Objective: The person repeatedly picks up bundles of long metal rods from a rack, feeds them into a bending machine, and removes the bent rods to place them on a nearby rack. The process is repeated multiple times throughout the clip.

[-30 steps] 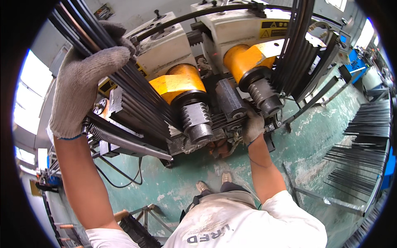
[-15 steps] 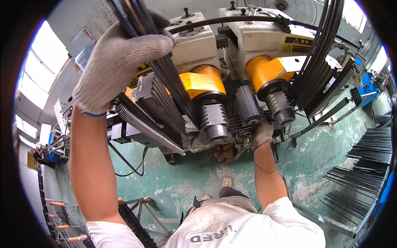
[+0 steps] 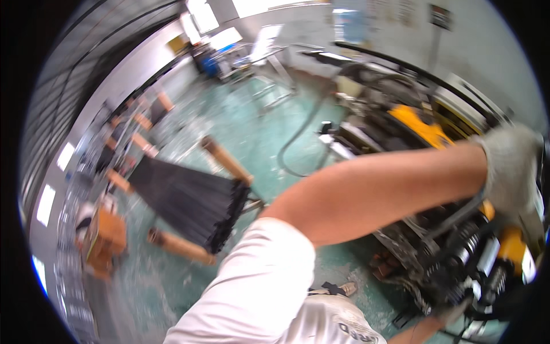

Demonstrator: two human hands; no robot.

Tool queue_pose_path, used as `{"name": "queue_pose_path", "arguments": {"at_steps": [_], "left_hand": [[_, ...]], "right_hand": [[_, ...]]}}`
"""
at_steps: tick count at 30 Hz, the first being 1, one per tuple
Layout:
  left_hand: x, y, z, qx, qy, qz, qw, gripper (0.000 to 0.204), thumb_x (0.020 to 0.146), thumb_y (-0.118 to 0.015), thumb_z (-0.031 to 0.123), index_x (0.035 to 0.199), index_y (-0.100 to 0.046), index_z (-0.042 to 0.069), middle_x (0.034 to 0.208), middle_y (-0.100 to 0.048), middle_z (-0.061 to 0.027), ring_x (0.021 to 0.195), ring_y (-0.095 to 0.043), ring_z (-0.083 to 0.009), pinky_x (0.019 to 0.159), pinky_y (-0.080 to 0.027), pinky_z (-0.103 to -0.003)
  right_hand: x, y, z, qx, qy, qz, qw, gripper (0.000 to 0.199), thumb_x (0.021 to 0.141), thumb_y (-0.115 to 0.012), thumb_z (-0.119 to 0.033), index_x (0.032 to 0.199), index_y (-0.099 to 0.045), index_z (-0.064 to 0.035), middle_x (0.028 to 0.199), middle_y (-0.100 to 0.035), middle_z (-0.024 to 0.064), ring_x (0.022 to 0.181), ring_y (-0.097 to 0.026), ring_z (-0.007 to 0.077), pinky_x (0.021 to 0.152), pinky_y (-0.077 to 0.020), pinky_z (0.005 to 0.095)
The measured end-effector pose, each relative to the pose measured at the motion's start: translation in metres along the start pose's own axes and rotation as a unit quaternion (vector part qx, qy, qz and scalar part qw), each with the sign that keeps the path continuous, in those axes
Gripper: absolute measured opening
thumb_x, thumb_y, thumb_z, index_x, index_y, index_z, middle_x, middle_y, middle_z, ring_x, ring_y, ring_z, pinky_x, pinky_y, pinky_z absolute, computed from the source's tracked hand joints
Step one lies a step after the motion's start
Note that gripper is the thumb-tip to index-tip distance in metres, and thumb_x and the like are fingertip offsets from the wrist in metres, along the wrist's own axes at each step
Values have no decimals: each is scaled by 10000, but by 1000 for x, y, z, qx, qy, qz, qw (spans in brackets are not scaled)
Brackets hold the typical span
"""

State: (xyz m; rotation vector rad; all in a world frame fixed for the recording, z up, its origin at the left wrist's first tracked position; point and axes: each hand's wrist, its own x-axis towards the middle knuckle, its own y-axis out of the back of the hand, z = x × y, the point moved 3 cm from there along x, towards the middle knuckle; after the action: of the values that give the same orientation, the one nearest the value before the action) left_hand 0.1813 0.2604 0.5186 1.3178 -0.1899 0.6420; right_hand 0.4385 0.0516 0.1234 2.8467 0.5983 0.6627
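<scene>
My left hand (image 3: 509, 167), in a pale knit glove, is raised beside the machine at the right rim. It looks curled around the black rods, which show only as a dark sliver at the rim. My right hand (image 3: 455, 312), low on the right, is at the machine's front under the ridged metal rollers (image 3: 467, 245); blur hides its fingers and anything in them. Orange-yellow machine parts (image 3: 513, 247) sit by the rollers.
On the left, a stack of long black rods (image 3: 186, 198) lies on a rack with brown padded posts (image 3: 180, 245). Beyond it stand an orange-brown box (image 3: 106, 236) and more padded posts (image 3: 143, 144). A cable (image 3: 282, 155) loops on the green floor.
The view has swung left, so the machine now lies at the right and the rod rack has come into view. Both hands appear to stay at the machine.
</scene>
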Motion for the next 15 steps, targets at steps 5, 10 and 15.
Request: {"name": "queue_pose_path", "arguments": {"at_steps": [5,10,15], "left_hand": [[-166,41,-7,-282,121,200,931,213,988,-745,30,1201,-736,15,972,-748,-75,910,-734,-162,846,-610,-336],[-339,114,28,-424,204,326,820,236,962,-754,-31,1162,-668,61,909,-673,-2,833,-681,-110,741,-589,-322],[-544,142,99,-254,325,536,737,312,968,-848,43,1222,-669,68,1051,-685,-2,947,-696,-103,869,-612,-300]], "right_hand": [[-55,-39,-94,93,-51,-8,994,479,1018,-803,-346,1408,-777,-69,1271,-822,139,1071,-775,321,1042,-618,473],[-111,-75,-150,91,-6,-75,993,481,1029,-812,-351,1430,-773,-90,1276,-827,145,1077,-785,344,1052,-616,488],[-221,-136,-214,125,65,-247,959,484,1043,-824,-357,1458,-768,-115,1282,-833,153,1085,-797,373,1065,-614,508]]}}
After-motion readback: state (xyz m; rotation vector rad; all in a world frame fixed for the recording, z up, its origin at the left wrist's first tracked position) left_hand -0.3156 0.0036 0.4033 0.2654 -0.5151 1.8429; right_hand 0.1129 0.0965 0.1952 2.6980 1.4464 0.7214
